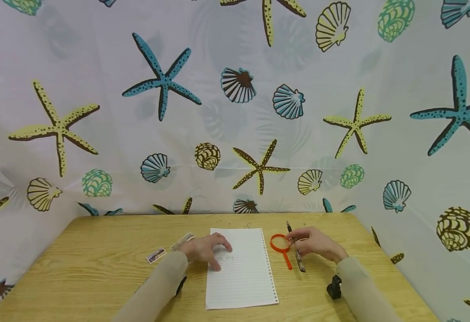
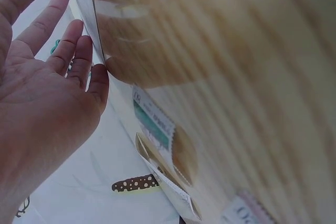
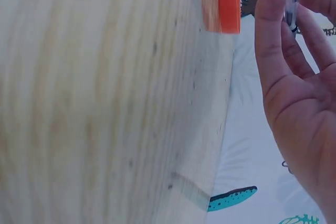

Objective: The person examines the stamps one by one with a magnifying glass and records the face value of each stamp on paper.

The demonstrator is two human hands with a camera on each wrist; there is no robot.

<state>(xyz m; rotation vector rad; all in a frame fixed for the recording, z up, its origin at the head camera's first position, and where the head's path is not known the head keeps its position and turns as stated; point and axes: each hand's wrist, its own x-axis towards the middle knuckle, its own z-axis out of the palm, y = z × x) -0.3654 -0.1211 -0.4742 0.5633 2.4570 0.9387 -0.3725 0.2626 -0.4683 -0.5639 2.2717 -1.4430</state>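
A sheet of white lined paper [image 1: 243, 284], with a row of holes down its right edge and a little handwriting near its left side, lies on the wooden table. Over the paper's left edge is my left hand [image 1: 203, 248], fingers spread and loosely bent, holding nothing. My right hand [image 1: 315, 243] pinches a pen [image 1: 300, 263] between thumb and fingers, to the right of the paper. In the right wrist view the pen's clear barrel [image 3: 291, 3] shows between the fingertips. An orange-red magnifying glass [image 1: 287, 260] lies just left of the pen.
Left of the left hand lies a small postage stamp [image 1: 156, 255]. In the left wrist view, a green-and-white stamp [image 2: 153, 119] and a folded paper piece [image 2: 170, 184] stand out near that hand. Behind the table [image 1: 110, 250] hangs a curtain [image 1: 203, 188] printed with shells and starfish.
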